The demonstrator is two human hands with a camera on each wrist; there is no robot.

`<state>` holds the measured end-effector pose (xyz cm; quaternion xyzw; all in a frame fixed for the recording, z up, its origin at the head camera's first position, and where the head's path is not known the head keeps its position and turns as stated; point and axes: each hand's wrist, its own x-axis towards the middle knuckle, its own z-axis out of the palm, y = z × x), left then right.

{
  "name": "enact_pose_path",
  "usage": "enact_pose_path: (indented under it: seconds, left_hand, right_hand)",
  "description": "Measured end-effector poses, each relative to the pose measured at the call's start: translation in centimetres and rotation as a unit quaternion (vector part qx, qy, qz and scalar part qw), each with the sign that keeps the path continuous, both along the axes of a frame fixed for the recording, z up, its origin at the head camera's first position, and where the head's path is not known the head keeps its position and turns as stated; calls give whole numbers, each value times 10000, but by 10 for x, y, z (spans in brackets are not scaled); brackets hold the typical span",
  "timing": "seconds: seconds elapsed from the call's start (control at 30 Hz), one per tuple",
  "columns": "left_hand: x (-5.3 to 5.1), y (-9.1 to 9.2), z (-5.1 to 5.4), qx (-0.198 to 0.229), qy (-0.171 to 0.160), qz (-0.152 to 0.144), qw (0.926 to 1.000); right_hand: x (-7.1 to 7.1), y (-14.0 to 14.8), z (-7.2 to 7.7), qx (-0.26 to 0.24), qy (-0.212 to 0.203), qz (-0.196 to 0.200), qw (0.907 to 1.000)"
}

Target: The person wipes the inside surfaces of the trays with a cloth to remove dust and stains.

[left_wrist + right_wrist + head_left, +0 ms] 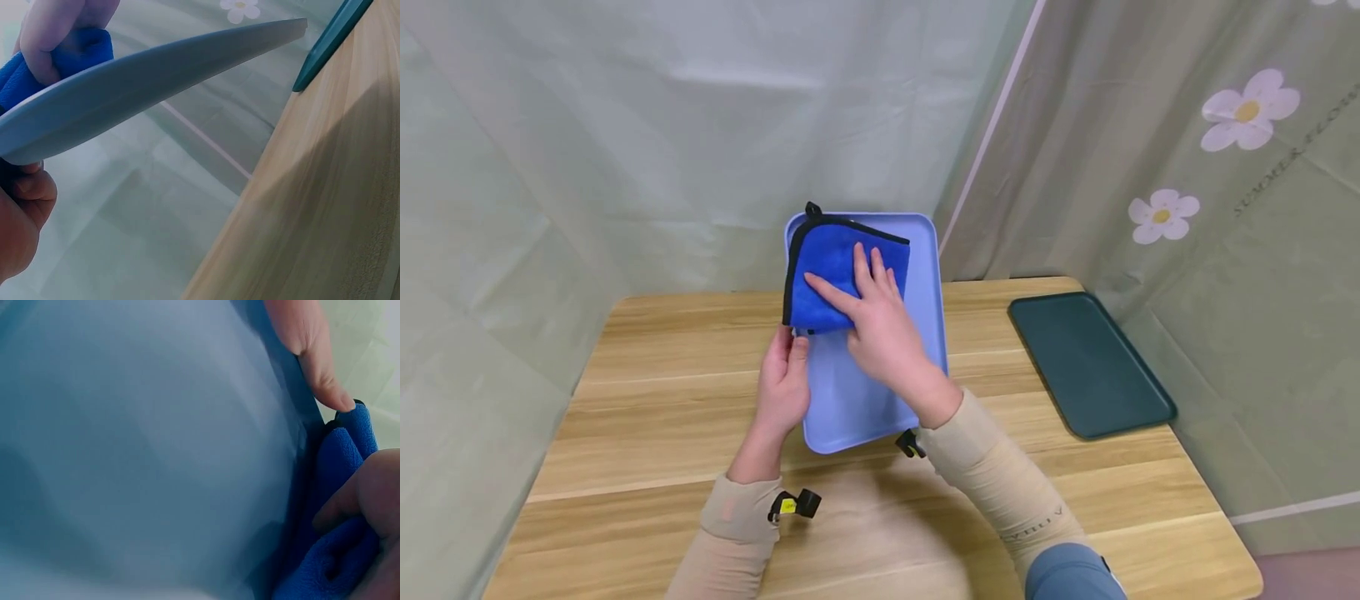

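Note:
A light blue tray (pixel 857 408) is held up off the table, tilted; the left wrist view catches its rim (pixel 156 75) edge-on. My left hand (pixel 784 383) grips the tray's left side, thumb at the rim. Against the tray's upper part lies a folded blue cloth (pixel 820 258) with black edging and a small black loop. My right hand (pixel 880 329) presses on this cloth with its fingers spread and mostly straight. From the right wrist, the fuzzy cloth (pixel 334 459) appears bunched in folds under that hand, close to the left thumb.
On the right side of the wooden table (pixel 662 400) lies a dark green tray (pixel 1090 362). Pale curtains (pixel 700 125) hang behind and along both sides of the table, with flower prints at the right.

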<state>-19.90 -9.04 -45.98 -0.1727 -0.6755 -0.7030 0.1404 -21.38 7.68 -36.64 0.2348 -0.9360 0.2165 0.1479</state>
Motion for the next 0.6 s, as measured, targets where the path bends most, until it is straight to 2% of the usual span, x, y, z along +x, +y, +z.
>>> enact_pose_path:
  seconds: [0.23, 0.4, 0.6]
  left_hand:
    - [-1, 4, -2, 248, -51, 236, 9994]
    - [-2, 4, 0, 324, 3, 180, 9993]
    - [-3, 2, 1, 380, -167, -28, 9991]
  right_hand:
    - [4, -3, -1, 212, 136, 217, 9994]
    - [4, -4, 0, 358, 197, 318, 9987]
    - [3, -3, 0, 555, 277, 394, 9973]
